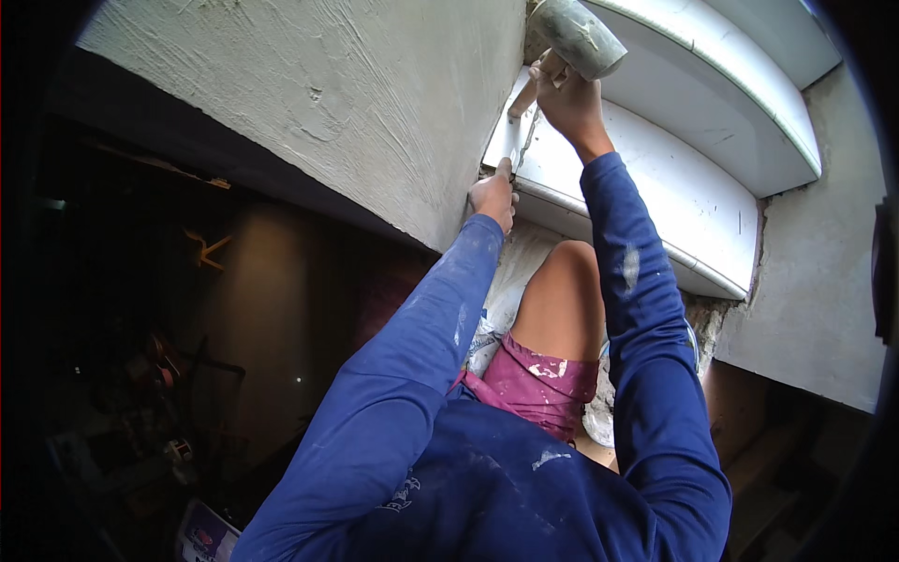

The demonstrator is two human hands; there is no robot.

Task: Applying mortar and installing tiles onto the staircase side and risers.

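Note:
My right hand [567,98] is closed around the wooden handle of a mallet [582,39] with a thick grey head. It is raised over a stair tread of white tile [646,178], and the handle slants down toward the wall. Against that wall lies a narrow white tile strip [508,139], parted from the larger tile by a thin dark joint. My left hand [493,199] grips the strip's front edge, thumb on top and fingers curled; the fingertips are partly hidden.
A rough plastered wall [309,103] borders the stairs on the left. Another white-tiled step [712,84] rises beyond, and a grey wall [815,272] stands at right. Down on the left is a dark drop with unclear clutter. My bare knee [562,290] is below the tread.

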